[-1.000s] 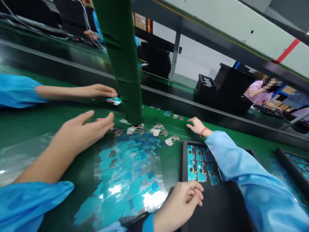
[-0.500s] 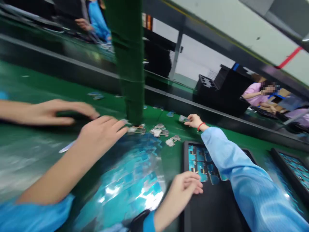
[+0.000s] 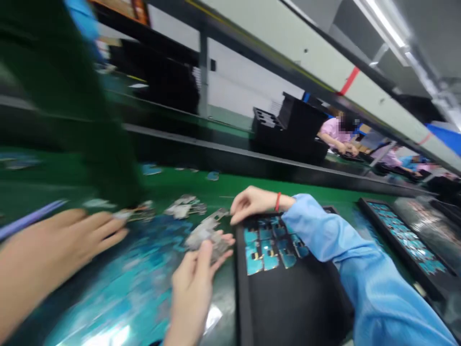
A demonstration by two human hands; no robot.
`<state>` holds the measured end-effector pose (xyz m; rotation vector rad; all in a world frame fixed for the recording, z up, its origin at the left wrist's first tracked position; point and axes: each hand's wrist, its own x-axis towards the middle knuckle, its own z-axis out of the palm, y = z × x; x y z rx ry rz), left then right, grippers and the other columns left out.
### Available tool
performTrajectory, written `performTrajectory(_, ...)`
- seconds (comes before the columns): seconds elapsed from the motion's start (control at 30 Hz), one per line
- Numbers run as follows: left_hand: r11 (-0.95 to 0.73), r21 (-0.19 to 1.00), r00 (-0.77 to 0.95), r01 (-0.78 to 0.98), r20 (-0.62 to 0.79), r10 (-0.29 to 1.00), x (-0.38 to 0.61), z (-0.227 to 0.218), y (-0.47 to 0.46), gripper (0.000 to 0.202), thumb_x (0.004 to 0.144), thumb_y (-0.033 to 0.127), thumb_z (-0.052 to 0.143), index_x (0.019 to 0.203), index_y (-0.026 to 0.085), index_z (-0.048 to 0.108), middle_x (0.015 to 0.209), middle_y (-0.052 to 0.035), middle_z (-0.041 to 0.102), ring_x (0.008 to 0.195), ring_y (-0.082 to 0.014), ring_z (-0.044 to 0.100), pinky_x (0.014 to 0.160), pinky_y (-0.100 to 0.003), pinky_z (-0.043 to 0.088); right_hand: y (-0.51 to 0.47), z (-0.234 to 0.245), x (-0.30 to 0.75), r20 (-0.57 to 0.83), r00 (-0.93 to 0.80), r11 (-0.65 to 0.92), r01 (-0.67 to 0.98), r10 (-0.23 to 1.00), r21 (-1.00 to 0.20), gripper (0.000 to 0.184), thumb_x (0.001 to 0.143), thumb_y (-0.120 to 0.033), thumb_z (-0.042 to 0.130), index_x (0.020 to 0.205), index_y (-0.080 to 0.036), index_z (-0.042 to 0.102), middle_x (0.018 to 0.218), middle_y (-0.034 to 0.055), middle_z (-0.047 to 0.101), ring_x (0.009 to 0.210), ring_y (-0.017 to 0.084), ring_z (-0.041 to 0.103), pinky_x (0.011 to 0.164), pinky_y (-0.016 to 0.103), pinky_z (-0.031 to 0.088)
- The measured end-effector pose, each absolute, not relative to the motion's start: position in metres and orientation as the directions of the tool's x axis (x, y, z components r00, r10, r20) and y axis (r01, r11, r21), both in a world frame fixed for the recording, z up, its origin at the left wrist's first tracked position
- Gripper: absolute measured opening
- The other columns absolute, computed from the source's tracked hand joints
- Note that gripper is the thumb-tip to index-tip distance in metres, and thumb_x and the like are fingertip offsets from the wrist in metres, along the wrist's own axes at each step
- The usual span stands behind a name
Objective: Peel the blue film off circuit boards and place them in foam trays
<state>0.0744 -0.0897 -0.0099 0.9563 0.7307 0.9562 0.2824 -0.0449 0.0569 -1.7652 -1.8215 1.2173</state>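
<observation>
My left hand (image 3: pixel 196 281) holds several thin grey metal plates (image 3: pixel 207 235), thumb on top and fingers beneath, at the left edge of a black tray (image 3: pixel 288 302). Close to their far end is my right hand (image 3: pixel 252 204), with a red band at the wrist. Its fingers are curled together above the tray's far left corner; anything between them is hidden. Blue-faced flat pieces (image 3: pixel 271 257) lie in rows in the tray's far part. More grey metal pieces (image 3: pixel 185 206) are heaped on the green bench just beyond my left hand.
A co-worker's hand (image 3: pixel 86 230) reaches in from the left, near a purple pen-like stick (image 3: pixel 32 218). A spread of blue film-faced pieces (image 3: pixel 137 278) covers the bench between us. A dark green post (image 3: pixel 108 158) rises behind it. Another filled tray (image 3: pixel 406 235) stands at right.
My view has swung right. My left hand has come off the tray and now holds metal plates. My right hand has drawn back from the bench's far side, where it held a metal piece.
</observation>
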Motion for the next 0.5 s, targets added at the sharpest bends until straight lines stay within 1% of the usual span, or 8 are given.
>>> performTrajectory(0.03, 0.301, 0.894, 0.434, -0.332, -0.139, 0.890, 0.076, -0.001, -0.093, 0.045, 0.077, 0.059, 0.064, 0.084, 0.014, 0.063, 0.093, -0.0084, 0.071, 0.083, -0.0231, 0.069, 0.067, -0.031, 0.060, -0.021, 0.052, 0.292, -0.234, -0.022, -0.134, 0.765, 0.972, -0.630, 0.024, 0.081, -0.031, 0.075, 0.092, -0.011, 0.066, 0.090, 0.0042, 0.070, 0.086, 0.016, 0.067, 0.083, 0.025, 0.052)
performTrajectory(0.1, 0.387, 0.875, 0.523, -0.291, -0.194, 0.830, 0.079, 0.010, -0.099, 0.050, 0.071, 0.061, 0.068, 0.085, 0.013, 0.063, 0.080, -0.0070, 0.070, 0.065, -0.0208, 0.068, 0.056, -0.030, 0.057, 0.028, 0.038, 0.302, -0.092, 0.122, -0.152, 0.844, 0.988, -0.514, 0.031, 0.085, -0.031, 0.071, 0.104, -0.009, 0.064, 0.112, 0.0120, 0.065, 0.106, 0.022, 0.061, 0.096, 0.032, 0.046)
performTrajectory(0.17, 0.421, 0.877, 0.586, -0.232, -0.219, 0.780, 0.081, 0.013, -0.104, 0.050, 0.070, 0.061, 0.068, 0.085, 0.013, 0.062, 0.070, -0.0047, 0.068, 0.055, -0.0188, 0.064, 0.050, -0.029, 0.053, 0.066, 0.024, 0.301, -0.038, 0.163, -0.161, 0.865, 0.986, -0.476, 0.050, 0.080, -0.031, 0.077, 0.119, -0.008, 0.057, 0.133, 0.0182, 0.052, 0.123, 0.029, 0.048, 0.105, 0.040, 0.037)
performTrajectory(0.2, 0.426, 0.879, 0.597, -0.213, -0.228, 0.769, 0.080, 0.012, -0.106, 0.050, 0.071, 0.062, 0.067, 0.083, 0.014, 0.062, 0.067, -0.0040, 0.067, 0.053, -0.0183, 0.063, 0.050, -0.029, 0.052, 0.080, 0.018, 0.299, -0.018, 0.181, -0.169, 0.873, 0.983, -0.458, 0.060, 0.076, -0.032, 0.081, 0.123, -0.009, 0.053, 0.138, 0.0191, 0.046, 0.128, 0.032, 0.043, 0.107, 0.044, 0.034)
performTrajectory(0.23, 0.426, 0.881, 0.593, -0.206, -0.234, 0.771, 0.080, 0.011, -0.107, 0.049, 0.072, 0.062, 0.065, 0.081, 0.014, 0.061, 0.065, -0.0034, 0.066, 0.052, -0.0179, 0.062, 0.049, -0.029, 0.051, 0.090, 0.014, 0.297, -0.003, 0.199, -0.180, 0.880, 0.980, -0.440, 0.067, 0.072, -0.033, 0.083, 0.126, -0.011, 0.051, 0.140, 0.0188, 0.043, 0.129, 0.034, 0.040, 0.107, 0.048, 0.033)
performTrajectory(0.3, 0.421, 0.881, 0.575, -0.217, -0.233, 0.784, 0.080, 0.008, -0.106, 0.047, 0.074, 0.062, 0.062, 0.079, 0.015, 0.059, 0.065, -0.0029, 0.065, 0.050, -0.0169, 0.061, 0.048, -0.029, 0.049, 0.102, 0.009, 0.297, 0.011, 0.224, -0.200, 0.889, 0.975, -0.412, 0.071, 0.068, -0.037, 0.085, 0.126, -0.014, 0.051, 0.138, 0.0170, 0.047, 0.127, 0.035, 0.041, 0.105, 0.051, 0.034)
performTrajectory(0.4, 0.435, 0.867, 0.575, -0.243, -0.232, 0.785, 0.081, 0.006, -0.104, 0.043, 0.076, 0.058, 0.061, 0.077, 0.015, 0.058, 0.064, -0.0033, 0.064, 0.050, -0.0159, 0.060, 0.049, -0.028, 0.049, 0.110, 0.009, 0.302, 0.015, 0.221, -0.198, 0.900, 0.975, -0.388, 0.064, 0.069, -0.039, 0.084, 0.121, -0.016, 0.053, 0.127, 0.0131, 0.056, 0.118, 0.031, 0.050, 0.101, 0.046, 0.039)
performTrajectory(0.5, 0.465, 0.853, 0.583, -0.237, -0.258, 0.771, 0.082, 0.006, -0.101, 0.042, 0.075, 0.054, 0.063, 0.080, 0.013, 0.059, 0.063, -0.0038, 0.065, 0.049, -0.0153, 0.060, 0.049, -0.028, 0.049, 0.107, 0.015, 0.310, 0.008, 0.211, -0.192, 0.903, 0.977, -0.383, 0.065, 0.069, -0.037, 0.083, 0.121, -0.013, 0.052, 0.120, 0.0128, 0.060, 0.113, 0.028, 0.054, 0.099, 0.042, 0.041)
